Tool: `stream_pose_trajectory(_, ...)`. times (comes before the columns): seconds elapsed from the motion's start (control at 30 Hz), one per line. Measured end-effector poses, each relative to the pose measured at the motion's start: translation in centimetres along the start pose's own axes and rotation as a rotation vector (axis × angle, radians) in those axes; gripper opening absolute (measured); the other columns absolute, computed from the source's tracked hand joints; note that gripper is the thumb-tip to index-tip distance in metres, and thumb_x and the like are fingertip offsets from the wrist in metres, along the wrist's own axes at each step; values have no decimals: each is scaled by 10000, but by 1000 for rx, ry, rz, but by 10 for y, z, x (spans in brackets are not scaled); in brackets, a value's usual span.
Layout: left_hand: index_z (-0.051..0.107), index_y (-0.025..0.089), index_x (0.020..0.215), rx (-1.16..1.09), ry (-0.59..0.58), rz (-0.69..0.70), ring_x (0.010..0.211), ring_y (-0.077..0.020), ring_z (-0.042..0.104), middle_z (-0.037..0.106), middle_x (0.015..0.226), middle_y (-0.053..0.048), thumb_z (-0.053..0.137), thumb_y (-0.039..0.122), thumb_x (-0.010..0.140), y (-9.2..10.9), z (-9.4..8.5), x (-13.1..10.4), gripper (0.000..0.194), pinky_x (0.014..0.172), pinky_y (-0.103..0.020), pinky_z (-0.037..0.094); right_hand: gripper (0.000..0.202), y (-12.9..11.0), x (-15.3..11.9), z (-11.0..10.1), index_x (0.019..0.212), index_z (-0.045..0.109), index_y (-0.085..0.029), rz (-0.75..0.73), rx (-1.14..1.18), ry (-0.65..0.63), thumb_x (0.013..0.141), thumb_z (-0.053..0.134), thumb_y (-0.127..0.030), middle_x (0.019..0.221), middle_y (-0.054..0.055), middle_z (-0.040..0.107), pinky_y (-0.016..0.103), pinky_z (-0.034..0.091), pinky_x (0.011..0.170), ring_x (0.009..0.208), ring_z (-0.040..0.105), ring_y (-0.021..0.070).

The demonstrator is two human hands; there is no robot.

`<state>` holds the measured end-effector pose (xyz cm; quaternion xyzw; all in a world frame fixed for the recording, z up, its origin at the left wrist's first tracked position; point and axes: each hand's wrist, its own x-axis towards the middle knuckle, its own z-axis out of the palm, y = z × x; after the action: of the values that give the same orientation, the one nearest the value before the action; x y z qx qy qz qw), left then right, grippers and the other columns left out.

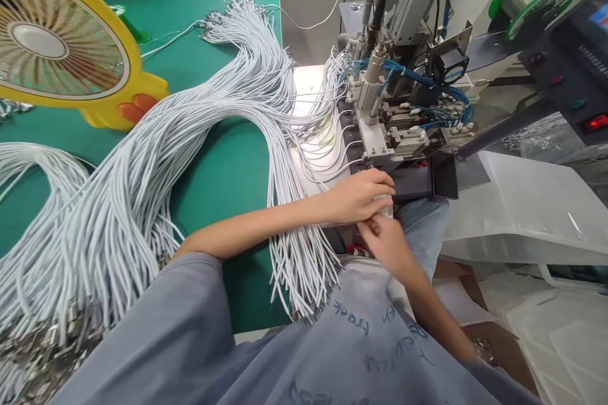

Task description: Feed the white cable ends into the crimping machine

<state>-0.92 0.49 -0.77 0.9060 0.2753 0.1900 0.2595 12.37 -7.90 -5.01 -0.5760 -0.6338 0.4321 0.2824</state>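
My left hand point(361, 195) reaches across the white cables and rests at the near edge of the machine, with its fingers bent over. Just below it, my right hand point(388, 245) is closed, its fingertips meeting those of my left. A small pale piece shows at the fingers, but what they hold is mostly hidden. Close beyond my hands stands the machine point(375, 139), with metal cylinders and blue air tubes. Several white cables point(327, 168) run into its row of black slots. A thick bundle of white cables point(204, 114) with metal ends spreads over the green table point(228, 164).
A yellow fan point(135, 50) stands at the upper left. On the right are a green spool of wire point(522, 0), a dark control box point(570, 69) with a red light, and a translucent plastic sheet point(522, 202). An open cardboard box point(503, 354) sits below.
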Motion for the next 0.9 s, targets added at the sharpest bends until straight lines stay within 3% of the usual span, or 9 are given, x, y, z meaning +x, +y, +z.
stream_pose_trajectory(0.1,609,111,1094,-226,-50,15,1004,-155,565,594,1113,-126,414,272,931,-1,2,0,300,883,-279,446,158,-1,11,-29,712,573,-186,-10,197,238,759,601,-334,627,0,591,248,404,531,572,524,130)
stream_pose_trajectory(0.2,624,115,1059,-249,8,-32,860,-140,584,616,941,-93,435,250,920,-10,6,1,271,773,-261,466,179,-1,24,-41,710,556,-197,-50,388,384,678,682,-319,655,-4,592,258,453,559,590,547,129)
stream_pose_trajectory(0.43,669,132,821,-290,235,-46,680,-100,544,589,709,-26,493,182,871,-14,6,2,189,631,-207,439,135,-1,37,-28,761,605,-200,-73,537,415,721,642,-323,652,2,609,283,499,613,595,577,133)
stream_pose_trajectory(0.57,673,140,816,-299,159,-83,674,-94,548,599,714,-23,494,181,867,-11,-2,3,191,624,-202,438,154,-4,37,-24,748,630,-193,-69,469,500,731,625,-346,722,27,626,280,499,604,618,574,136)
stream_pose_trajectory(0.67,684,142,846,-246,118,-72,674,-92,552,609,735,-28,483,163,863,-13,-4,4,203,631,-206,436,195,-5,38,-25,779,653,-191,-52,487,494,748,603,-377,694,25,629,277,494,580,597,569,134)
stream_pose_trajectory(0.9,683,131,757,-243,262,-101,577,-73,507,574,636,0,556,152,806,-14,-1,4,137,556,-189,402,197,-8,42,-30,728,691,-173,-36,479,494,715,642,-364,662,27,662,267,483,555,561,557,122)
